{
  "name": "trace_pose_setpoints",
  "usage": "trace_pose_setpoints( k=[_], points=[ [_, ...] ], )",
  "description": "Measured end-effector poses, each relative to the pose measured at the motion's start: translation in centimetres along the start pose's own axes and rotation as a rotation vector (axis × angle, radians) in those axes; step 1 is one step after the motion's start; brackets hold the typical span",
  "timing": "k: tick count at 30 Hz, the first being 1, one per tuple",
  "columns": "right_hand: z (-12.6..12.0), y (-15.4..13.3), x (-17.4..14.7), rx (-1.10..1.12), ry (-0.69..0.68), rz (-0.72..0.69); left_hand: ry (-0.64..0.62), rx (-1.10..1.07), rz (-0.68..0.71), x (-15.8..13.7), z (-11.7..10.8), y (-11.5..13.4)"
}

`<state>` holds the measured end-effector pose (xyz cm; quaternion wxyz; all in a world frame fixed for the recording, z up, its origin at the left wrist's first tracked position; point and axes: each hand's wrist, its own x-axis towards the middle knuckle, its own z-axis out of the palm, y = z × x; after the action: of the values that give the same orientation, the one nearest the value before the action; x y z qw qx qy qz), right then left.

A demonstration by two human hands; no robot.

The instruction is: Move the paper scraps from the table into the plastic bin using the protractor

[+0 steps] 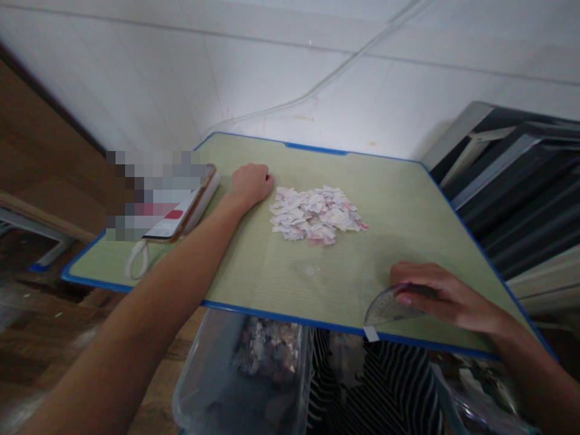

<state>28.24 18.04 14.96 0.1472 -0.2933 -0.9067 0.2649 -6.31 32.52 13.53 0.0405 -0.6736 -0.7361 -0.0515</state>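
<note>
My left hand rests closed on the pale green table, left of a pile of torn paper scraps. Its fingers curl under, and whatever they may hold is hidden. Near the front right edge, my right hand grips a clear plastic protractor, thumb on top. The protractor stands tilted against the tabletop. A small white paper piece lies at the blue table edge, by the protractor's lower corner.
A phone in a brown case leans on a white box at the table's left. Below the front edge sits a clear plastic bin with small wrapped bits inside. Dark folded panels stand at right, and a white wall rises behind.
</note>
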Motion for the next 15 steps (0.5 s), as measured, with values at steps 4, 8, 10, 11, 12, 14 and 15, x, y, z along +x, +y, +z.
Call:
trace_pose_setpoints(
  k=[4, 8, 10, 11, 12, 14, 15],
  points=[
    [-0.27, -0.31, 0.0, 0.046, -0.026, -0.015, 0.002, -0.004, 0.002, -0.01, 0.0, -0.05],
    [-0.5, -0.4, -0.14, 0.092, -0.029, -0.03, 0.002, 0.0, 0.004, -0.07, -0.05, -0.01],
    [-0.53, -0.4, -0.24, 0.115, -0.036, -0.03, 0.001, 0.002, 0.0, -0.14, -0.1, 0.01],
    [-0.51, -0.42, -0.27, 0.122, -0.041, -0.027, 0.001, 0.002, 0.0, -0.16, -0.13, 0.02],
    [-0.48, -0.44, -0.29, 0.129, -0.046, -0.023, 0.002, 0.001, 0.001, -0.18, -0.15, 0.01],
    [-0.31, -0.54, -0.23, 0.106, -0.025, 0.02, 0.0, -0.005, 0.003, -0.18, -0.14, -0.01],
    [-0.18, -0.6, -0.15, 0.066, 0.034, 0.077, -0.002, -0.009, 0.004, -0.15, -0.11, -0.03]
  ],
)
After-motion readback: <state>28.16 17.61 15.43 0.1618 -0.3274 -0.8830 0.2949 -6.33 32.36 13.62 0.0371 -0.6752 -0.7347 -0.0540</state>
